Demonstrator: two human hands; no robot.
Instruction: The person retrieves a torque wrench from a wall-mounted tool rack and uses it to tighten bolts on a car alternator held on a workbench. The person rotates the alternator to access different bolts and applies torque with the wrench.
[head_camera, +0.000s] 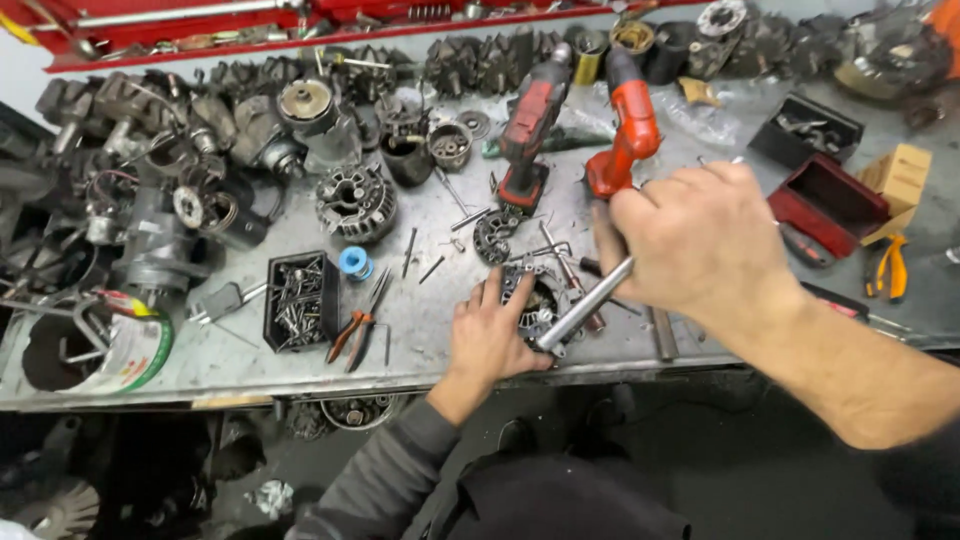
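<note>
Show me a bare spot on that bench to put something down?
Bare grey metal benchtop lies along the front edge between the orange-handled pliers and the left hand. The back-left is crowded with dark metal motor parts.

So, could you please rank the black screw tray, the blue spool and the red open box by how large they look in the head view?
1. Black screw tray and red open box: they look about alike, and neither clearly outranks the other.
2. Blue spool: plainly the smallest.
</note>
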